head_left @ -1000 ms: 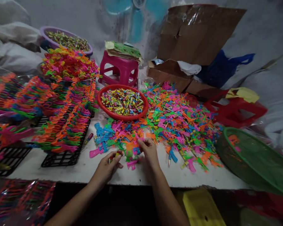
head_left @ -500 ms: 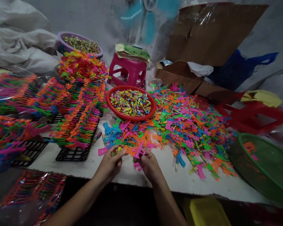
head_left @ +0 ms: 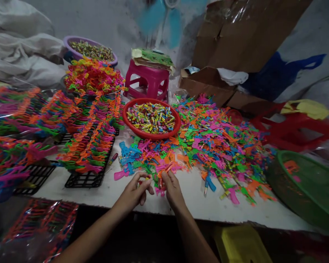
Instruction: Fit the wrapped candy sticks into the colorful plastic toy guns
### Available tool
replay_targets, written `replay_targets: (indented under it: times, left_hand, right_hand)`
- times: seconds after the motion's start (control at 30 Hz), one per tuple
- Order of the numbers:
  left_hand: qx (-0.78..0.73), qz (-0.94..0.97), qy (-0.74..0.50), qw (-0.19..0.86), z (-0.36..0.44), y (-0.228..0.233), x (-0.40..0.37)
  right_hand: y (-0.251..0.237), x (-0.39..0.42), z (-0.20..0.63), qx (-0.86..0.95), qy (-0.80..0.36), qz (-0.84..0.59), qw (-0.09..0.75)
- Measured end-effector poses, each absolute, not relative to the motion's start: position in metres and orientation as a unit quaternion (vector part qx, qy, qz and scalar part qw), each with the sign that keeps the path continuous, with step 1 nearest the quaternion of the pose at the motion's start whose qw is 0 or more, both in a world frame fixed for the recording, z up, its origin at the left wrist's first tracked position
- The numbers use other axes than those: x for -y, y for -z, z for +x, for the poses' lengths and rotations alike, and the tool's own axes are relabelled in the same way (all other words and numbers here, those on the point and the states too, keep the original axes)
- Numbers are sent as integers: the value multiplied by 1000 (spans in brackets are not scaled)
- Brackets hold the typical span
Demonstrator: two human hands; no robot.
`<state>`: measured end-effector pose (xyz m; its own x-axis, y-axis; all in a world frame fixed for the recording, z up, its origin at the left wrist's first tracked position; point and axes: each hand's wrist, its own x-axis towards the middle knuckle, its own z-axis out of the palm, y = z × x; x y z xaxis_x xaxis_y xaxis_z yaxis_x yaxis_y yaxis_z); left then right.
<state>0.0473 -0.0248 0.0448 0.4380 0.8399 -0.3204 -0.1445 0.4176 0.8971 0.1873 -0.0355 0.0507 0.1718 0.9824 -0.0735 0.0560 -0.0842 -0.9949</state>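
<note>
Orange toy at the right fingertips where a pink one was

At the far left, rows of plastic toys [head_left: 95, 128] stand packed on a black rack [head_left: 83, 181], on the white table [head_left: 193, 201]. Next comes the left hand [head_left: 135, 190], its thumb and forefinger bent toward each other around a small yellow tube [head_left: 147, 178]; the fingers cover most of it, so how firmly they grip I cannot tell. Behind the hands sits a red bowl [head_left: 178, 126] filled with similar tubes.

The right hand [head_left: 174, 188] is just beside the left, its thumb and forefinger seemingly pinching an orange toy [head_left: 161, 179] over the table, with pink plastic close below. Half a second ago a pink toy stood up plainly from these fingers. The different colour suggests the work has passed to another piece. The hands are apart, and I cannot see tube and toy joined.

To the right spreads a loose heap of toys [head_left: 214, 146], then a green basket [head_left: 279, 182].
</note>
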Motion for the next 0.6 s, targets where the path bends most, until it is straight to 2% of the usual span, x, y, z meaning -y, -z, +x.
replay_targets:
  times: [0.23,0.5,0.6]
  left_hand:
    - [-383,369,-314,787,45,-44,25]
    - [-445,459,-345,687,51,-47,33]
    - [-457,488,-332,665,51,-43,33]
  right_hand:
    - [-46,41,177,477,-447,-566,502]
    - [-34,50,163,491,-342,-617,511]
    - [-29,46,161,476,-361,-617,513]
